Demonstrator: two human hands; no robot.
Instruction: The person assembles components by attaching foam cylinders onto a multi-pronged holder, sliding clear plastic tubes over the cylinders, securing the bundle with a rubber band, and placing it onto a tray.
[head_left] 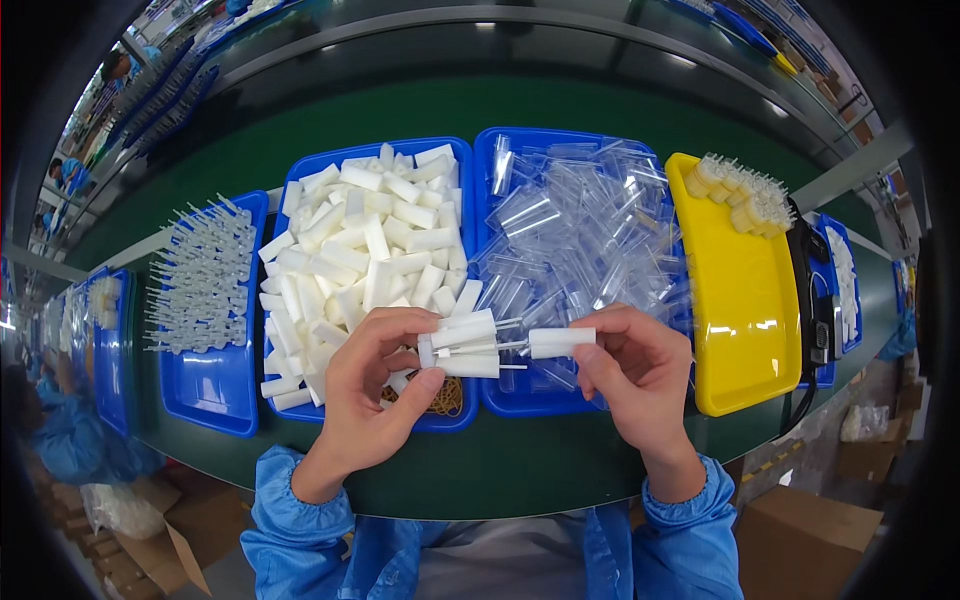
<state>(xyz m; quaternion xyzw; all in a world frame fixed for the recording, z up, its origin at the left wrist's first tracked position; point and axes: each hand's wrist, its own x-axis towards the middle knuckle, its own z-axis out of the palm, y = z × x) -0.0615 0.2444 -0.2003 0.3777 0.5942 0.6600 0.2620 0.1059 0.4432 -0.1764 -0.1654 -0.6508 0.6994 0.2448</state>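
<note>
The left hand (pixel 375 385) is gripping a small bundle of white foam sticks (pixel 462 348) on thin stems, its fingers closed round them. The right hand (pixel 630 370) is pinching one white foam piece (pixel 560 341) on a stem beside that bundle, fingers closed on it. Both are hovering over the near edge of the green surface (pixel 500 470). Beyond are lying a blue tray of foam blocks (pixel 372 250), a blue tray of clear tubes (pixel 580 235), and a yellow tray (pixel 740 300) towards the right edge.

The white sponge sticks (pixel 362 262) at centre look matt and porous, like foam. The clear tubes (pixel 578 232) right of them are glossy transparent plastic. The yellow tray (pixel 740 330) at right is smooth, shiny plastic; the tabletop (pixel 500 470) is matt green.
</note>
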